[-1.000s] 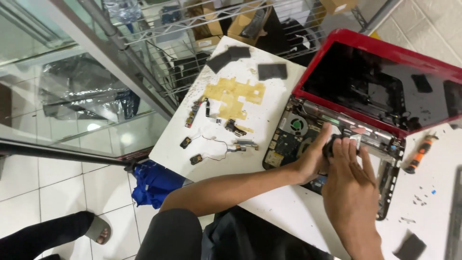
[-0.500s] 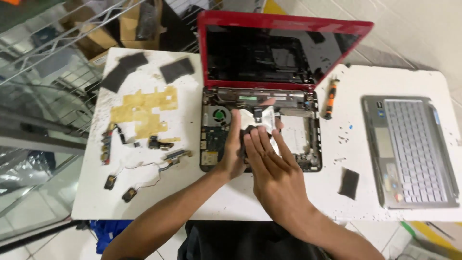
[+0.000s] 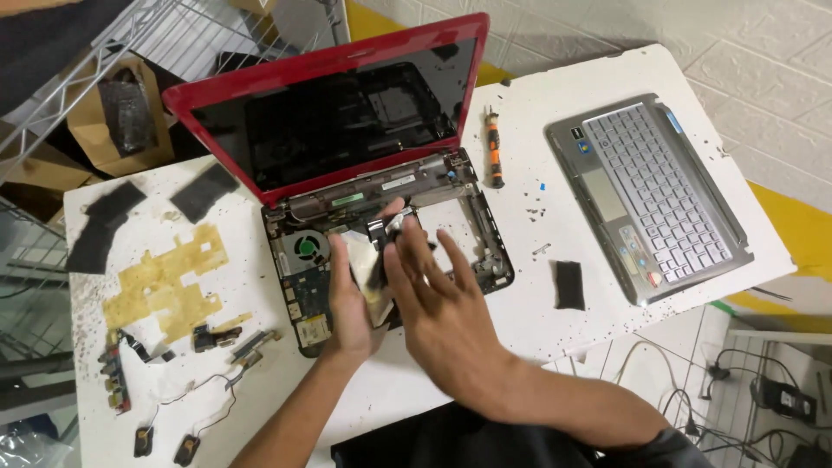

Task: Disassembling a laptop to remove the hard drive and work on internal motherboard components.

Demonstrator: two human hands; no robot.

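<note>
Both hands work inside the opened red laptop base.

Left hand (image 3: 347,303) fingers curl around a silvery flat component (image 3: 368,273) over the stripped red laptop (image 3: 347,147) at mid-worktop (image 3: 537,303); right hand (image 3: 433,299) fingers spread wide, flat above it. Best lifted slowly, keeping attached black cables slack.

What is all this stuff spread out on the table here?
opened laptop: one, red lid with dark screen, base stripped open, table centre
cooling fan: one, green and black, left part of the base
keyboard panel: one, silver, right side of the table
screwdriver: one, orange and black, between laptop and keyboard panel
yellow sheet: one, cut-out film, left of the laptop
black pads: three or so, left rear and one right of the base
small boards and cables: several, dark, front left
table: one, white, speckled
left hand: on the base, holding a flat silvery part
right hand: open, fingers spread over the base
</note>
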